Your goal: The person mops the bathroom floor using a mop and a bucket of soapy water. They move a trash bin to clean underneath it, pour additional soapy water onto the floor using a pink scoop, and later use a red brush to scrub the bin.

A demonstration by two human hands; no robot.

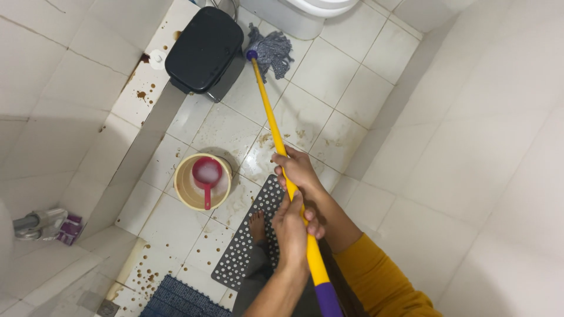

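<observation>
A soapy bucket [202,182] with a red scoop [207,175] sits at your left, a black bin [204,50] beyond it. Your left hand [292,226] wraps the yellow mop handle [276,132] low, fingers closed round it; your right hand [298,170] grips just above, also closed. The mop head [271,51] lies on the tile floor [329,70] beside the bin, near the toilet base. Keep the head flat on the stained tiles and press down through the upper hand.

Prob. home bathroom: toilet [302,12], tiled floor [329,82]
</observation>
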